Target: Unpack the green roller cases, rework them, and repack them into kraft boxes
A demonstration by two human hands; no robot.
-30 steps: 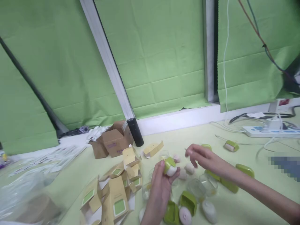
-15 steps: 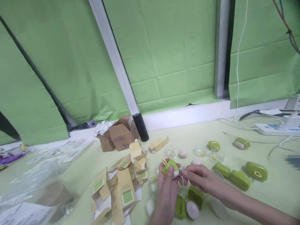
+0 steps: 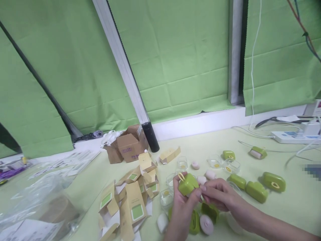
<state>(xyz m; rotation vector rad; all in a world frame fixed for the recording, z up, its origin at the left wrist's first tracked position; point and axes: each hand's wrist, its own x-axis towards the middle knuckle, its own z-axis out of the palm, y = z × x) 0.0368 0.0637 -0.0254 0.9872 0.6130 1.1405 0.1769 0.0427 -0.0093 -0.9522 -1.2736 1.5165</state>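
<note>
My left hand (image 3: pixel 182 204) is closed round a small green plastic case (image 3: pixel 187 184) with a yellow loop at its top corner, held a little above the table. My right hand (image 3: pixel 218 196) meets it from the right, its fingertips pinched on the case's right edge. Below my hands lie an open green case (image 3: pixel 193 222) and a pale pink oval puff (image 3: pixel 206 224). A white puff (image 3: pixel 163 222) rests to the left of them.
Folded tan cartons with green squares (image 3: pixel 130 201) are heaped at the left, brown boxes (image 3: pixel 126 145) and a black cylinder (image 3: pixel 150 137) behind. More green cases (image 3: pixel 255 191), clear lids (image 3: pixel 215 162) and puffs dot the pale green table (image 3: pixel 288 207). A power strip (image 3: pixel 293 136) sits far right, a plastic bag (image 3: pixel 37 204) far left.
My right hand came back from the far cases and joined my left hand on the green case. The case has turned, so its white puff side no longer shows.
</note>
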